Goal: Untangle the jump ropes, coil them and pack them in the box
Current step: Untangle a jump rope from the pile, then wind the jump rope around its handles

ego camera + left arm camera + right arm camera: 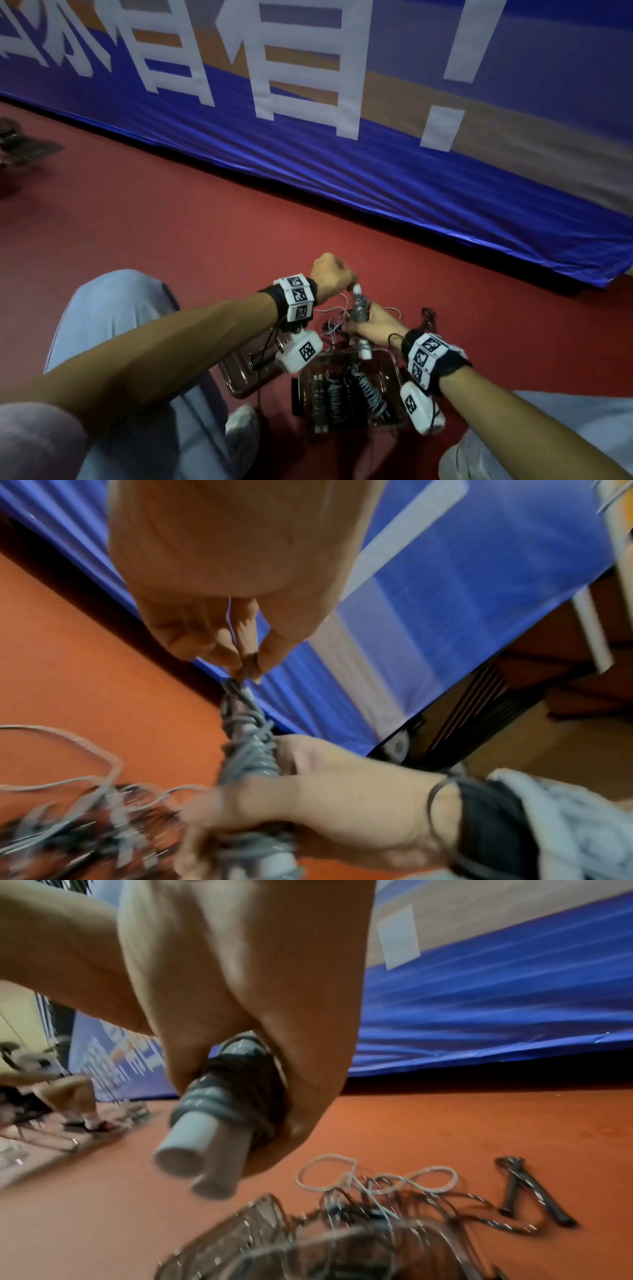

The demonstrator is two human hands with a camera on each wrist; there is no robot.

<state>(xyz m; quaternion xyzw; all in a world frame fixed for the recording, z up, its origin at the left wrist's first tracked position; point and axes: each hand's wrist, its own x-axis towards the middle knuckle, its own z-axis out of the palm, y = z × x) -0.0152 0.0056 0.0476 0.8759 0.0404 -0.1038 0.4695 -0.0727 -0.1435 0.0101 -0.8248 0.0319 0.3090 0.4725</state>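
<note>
Jump rope point(359, 308), grey cord wound tightly round its 2 white handles, is held upright just above the clear box point(394, 363). The right hand point(375, 325) is clamped round the bundle; the left hand point(330, 274) pinches the cord at its top. Beyond the box lies open red floor point(205, 233), bounded by the blue banner point(376, 178). Coiled ropes point(346, 394) fill the box; a loose tangle point(377, 1191) lies just behind it.

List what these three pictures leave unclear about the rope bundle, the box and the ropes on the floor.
- Rope bundle: the right hand covers its middle in every view.
- Left hand fingers: the head view hides them behind the knuckles.
- Box: wrist cameras and forearm cover parts; bundle count uncertain.
- Loose ropes: motion blur; number unclear.
</note>
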